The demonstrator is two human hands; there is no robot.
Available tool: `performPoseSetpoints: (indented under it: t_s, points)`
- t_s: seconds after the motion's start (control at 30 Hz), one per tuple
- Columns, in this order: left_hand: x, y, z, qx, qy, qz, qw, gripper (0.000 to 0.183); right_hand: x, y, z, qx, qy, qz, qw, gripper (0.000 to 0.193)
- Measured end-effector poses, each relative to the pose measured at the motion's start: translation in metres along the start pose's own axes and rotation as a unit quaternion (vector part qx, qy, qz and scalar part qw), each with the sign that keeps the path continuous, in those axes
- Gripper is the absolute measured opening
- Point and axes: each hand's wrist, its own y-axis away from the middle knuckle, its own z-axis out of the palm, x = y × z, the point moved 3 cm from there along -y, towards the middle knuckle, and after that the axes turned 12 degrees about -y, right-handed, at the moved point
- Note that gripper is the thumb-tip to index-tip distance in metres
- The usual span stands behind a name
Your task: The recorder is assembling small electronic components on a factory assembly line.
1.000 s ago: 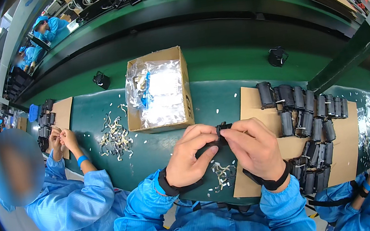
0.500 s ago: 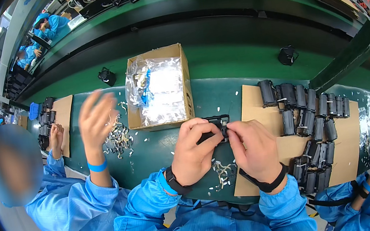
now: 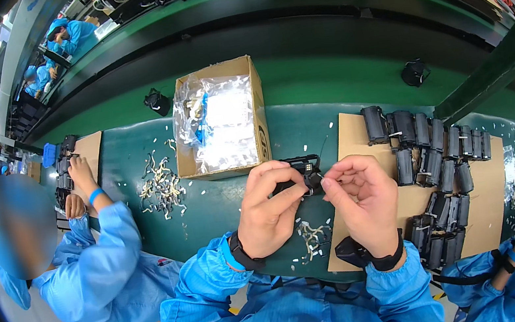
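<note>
My left hand (image 3: 272,209) grips a small black plastic housing (image 3: 303,162) in front of my body. Light metallic contacts show on the housing's upper side. Close by its right edge, my right hand (image 3: 364,197) has thumb and forefinger pinched together; whatever lies between them is too small to make out. Below the housing, a small pile of short light and dark cables (image 3: 312,238) lies on the green table (image 3: 217,200), with tiny white bits around it.
An open cardboard box (image 3: 259,120) with clear bags stands ahead. Left of it is a larger cable pile (image 3: 163,187). On the right, a cardboard sheet (image 3: 371,210) carries rows of black housings (image 3: 428,165). A co-worker's hands (image 3: 81,175) touch black parts at the left; another person sits far right.
My right hand has drawn slightly right, away from the housing, and its fingers show more. The co-worker's hand has gone from above the larger cable pile left to the black parts.
</note>
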Motion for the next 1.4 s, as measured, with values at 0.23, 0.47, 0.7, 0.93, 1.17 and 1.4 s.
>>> performPoseSetpoints:
  t_s: [0.23, 0.47, 0.7, 0.93, 1.17, 1.4]
  points:
    - [0.001, 0.000, 0.001, -0.006, -0.017, 0.010, 1.000, 0.031, -0.009, 0.000, 0.003, -0.026, 0.154, -0.102, 0.982, 0.023]
    - [0.003, 0.000, 0.000, -0.020, -0.031, 0.034, 0.999, 0.031, -0.001, -0.003, -0.001, -0.011, 0.123, -0.027, 0.992, 0.028]
    - [-0.012, 0.011, 0.005, -0.069, 0.287, -0.070, 0.953, 0.020, -0.014, -0.006, 0.003, -0.003, -0.075, 0.059, 0.995, 0.036]
    - [-0.021, 0.015, 0.012, -0.067, 0.355, -0.096, 0.927, 0.026, -0.032, -0.003, 0.016, -0.127, 0.364, -0.347, 0.855, 0.037]
    - [-0.016, 0.004, 0.001, -0.044, 0.197, -0.015, 0.979, 0.020, -0.027, -0.004, 0.018, -0.146, 0.376, -0.358, 0.842, 0.042]
    - [-0.012, 0.002, -0.003, -0.047, 0.164, 0.005, 0.985, 0.020, -0.025, -0.002, 0.018, -0.146, 0.351, -0.353, 0.855, 0.038]
